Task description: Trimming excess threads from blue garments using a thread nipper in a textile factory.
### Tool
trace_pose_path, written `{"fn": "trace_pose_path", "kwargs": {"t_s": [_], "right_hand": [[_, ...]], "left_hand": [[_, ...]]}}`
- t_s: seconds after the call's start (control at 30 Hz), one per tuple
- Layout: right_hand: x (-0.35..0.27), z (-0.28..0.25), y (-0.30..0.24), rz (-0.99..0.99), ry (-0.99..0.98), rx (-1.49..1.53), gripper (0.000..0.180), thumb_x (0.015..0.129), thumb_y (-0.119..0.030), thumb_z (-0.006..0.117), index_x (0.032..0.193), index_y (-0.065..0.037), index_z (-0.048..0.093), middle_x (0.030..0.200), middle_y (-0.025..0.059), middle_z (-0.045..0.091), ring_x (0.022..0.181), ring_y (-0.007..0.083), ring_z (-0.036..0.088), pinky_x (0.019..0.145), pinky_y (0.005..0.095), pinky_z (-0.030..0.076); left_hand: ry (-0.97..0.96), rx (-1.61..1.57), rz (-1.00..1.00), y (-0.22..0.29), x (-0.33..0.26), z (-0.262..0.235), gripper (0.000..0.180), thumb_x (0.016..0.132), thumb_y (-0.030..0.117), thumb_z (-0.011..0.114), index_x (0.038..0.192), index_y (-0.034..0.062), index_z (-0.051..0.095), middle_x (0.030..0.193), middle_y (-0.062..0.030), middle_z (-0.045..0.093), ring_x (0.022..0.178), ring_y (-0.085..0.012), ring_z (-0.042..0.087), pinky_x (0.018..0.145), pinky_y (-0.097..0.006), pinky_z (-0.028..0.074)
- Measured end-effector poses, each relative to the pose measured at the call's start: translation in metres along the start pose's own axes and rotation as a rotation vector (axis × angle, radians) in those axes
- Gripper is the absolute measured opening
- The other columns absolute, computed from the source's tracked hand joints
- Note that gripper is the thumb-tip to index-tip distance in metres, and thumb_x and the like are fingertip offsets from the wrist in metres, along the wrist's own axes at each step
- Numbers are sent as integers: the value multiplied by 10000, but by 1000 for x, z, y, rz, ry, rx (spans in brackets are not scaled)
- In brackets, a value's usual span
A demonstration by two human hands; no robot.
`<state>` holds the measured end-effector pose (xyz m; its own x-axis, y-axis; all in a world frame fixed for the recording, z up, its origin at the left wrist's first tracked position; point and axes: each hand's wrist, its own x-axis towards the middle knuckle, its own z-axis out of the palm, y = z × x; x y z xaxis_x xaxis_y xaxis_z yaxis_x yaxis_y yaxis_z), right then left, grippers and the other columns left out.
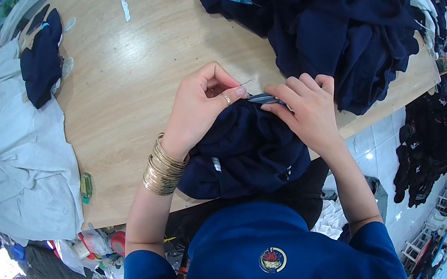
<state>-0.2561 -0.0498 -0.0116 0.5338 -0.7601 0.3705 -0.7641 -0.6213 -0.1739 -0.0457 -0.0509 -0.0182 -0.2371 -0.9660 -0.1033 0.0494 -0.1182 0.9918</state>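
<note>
A dark navy garment (243, 154) lies bunched at the near edge of the wooden table (128, 84), partly over my lap. My left hand (201, 108), with a ring and several gold bangles at the wrist, pinches the garment's top edge, and a thin thread or needle tip pokes out near its thumb. My right hand (305, 107) grips a striped blue trim (263, 99) of the same garment, fingers curled over it. The two hands almost touch above the cloth.
A large heap of navy garments (332, 13) fills the table's far right. A small navy piece (40, 57) and grey-white cloth (12, 154) lie at the left. A small green object (86, 186) sits near the left front edge. More dark clothing (438, 148) is piled on the floor at right.
</note>
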Motion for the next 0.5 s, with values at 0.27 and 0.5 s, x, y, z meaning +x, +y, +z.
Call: {"fn": "trace_pose_path", "kwargs": {"t_s": [0.27, 0.5], "right_hand": [[2, 0, 1, -16, -22, 8, 170, 790, -300, 655, 896, -175, 607, 686, -11, 469, 726, 149, 471, 737, 338, 294], [3, 0, 3, -63, -21, -4, 154, 779, -286, 659, 872, -176, 602, 688, -13, 474, 738, 153, 474, 744, 341, 295]], "left_hand": [[14, 186, 51, 6, -1, 5, 114, 810, 17, 646, 796, -4, 534, 771, -67, 647, 737, -102, 617, 689, -238, 491], [2, 196, 47, 2, 1, 6, 110, 813, 20, 642, 800, -9, 537, 772, -70, 647, 745, -106, 622, 688, -240, 494]]}}
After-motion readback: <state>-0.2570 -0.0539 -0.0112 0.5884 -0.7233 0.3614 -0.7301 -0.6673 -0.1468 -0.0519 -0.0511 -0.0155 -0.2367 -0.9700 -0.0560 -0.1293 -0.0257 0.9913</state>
